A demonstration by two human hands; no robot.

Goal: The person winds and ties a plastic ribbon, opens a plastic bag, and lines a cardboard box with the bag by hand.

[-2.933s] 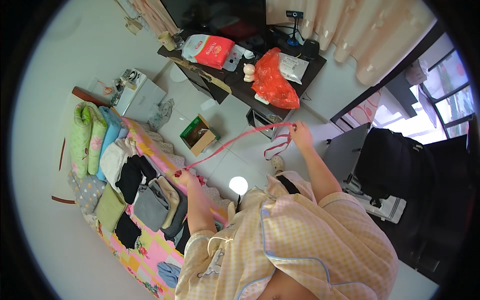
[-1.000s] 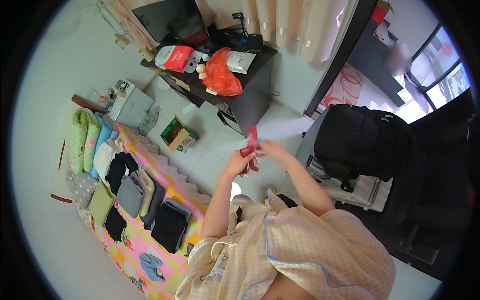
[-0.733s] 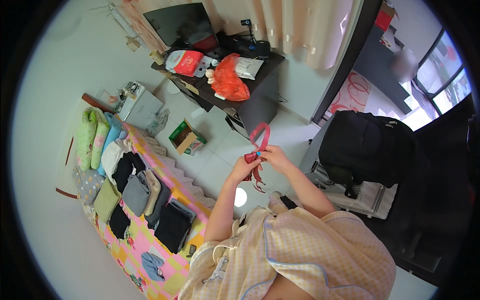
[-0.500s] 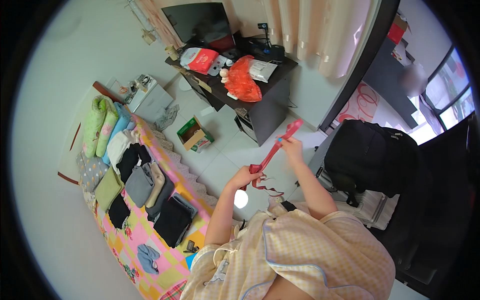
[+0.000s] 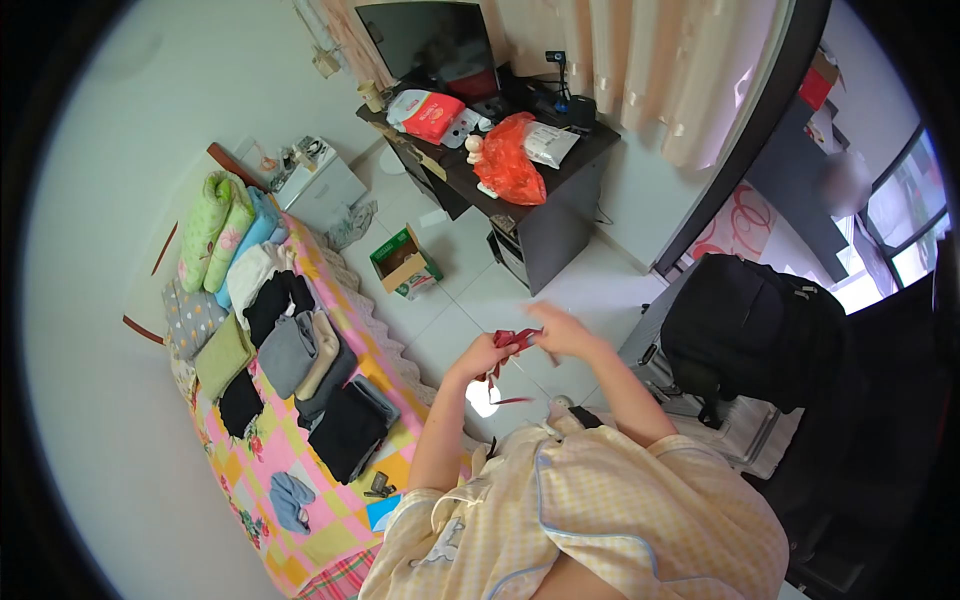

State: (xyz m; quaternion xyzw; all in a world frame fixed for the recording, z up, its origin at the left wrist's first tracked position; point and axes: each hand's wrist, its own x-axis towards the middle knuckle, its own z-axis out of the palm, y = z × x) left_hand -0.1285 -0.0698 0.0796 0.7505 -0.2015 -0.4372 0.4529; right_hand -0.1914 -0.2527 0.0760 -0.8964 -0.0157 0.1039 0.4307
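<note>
My left hand [image 5: 477, 357], out in front of my body, is closed around a gathered red strap [image 5: 508, 341]. A thin dark-red end dangles below it over the floor. Close to its right side is my right hand [image 5: 563, 333], its fingers blurred by motion and pointing toward the left hand. The folded strap reaches from the left hand to the thumb side of the right one; I cannot tell whether the right fingers grip it.
Folded clothes [image 5: 288, 352] lie on the bed [image 5: 250, 490] at left. An open green box [image 5: 408, 258] sits on the tiled floor. At right, a black backpack [image 5: 750, 325] rests on a silver suitcase [image 5: 735, 430]. Behind stands a dark desk [image 5: 575, 170] with a monitor [image 5: 430, 45].
The stretched-out red strap is now gathered short near my left hand. My right hand has come down and left, close to the left hand. The view has shifted slightly.
</note>
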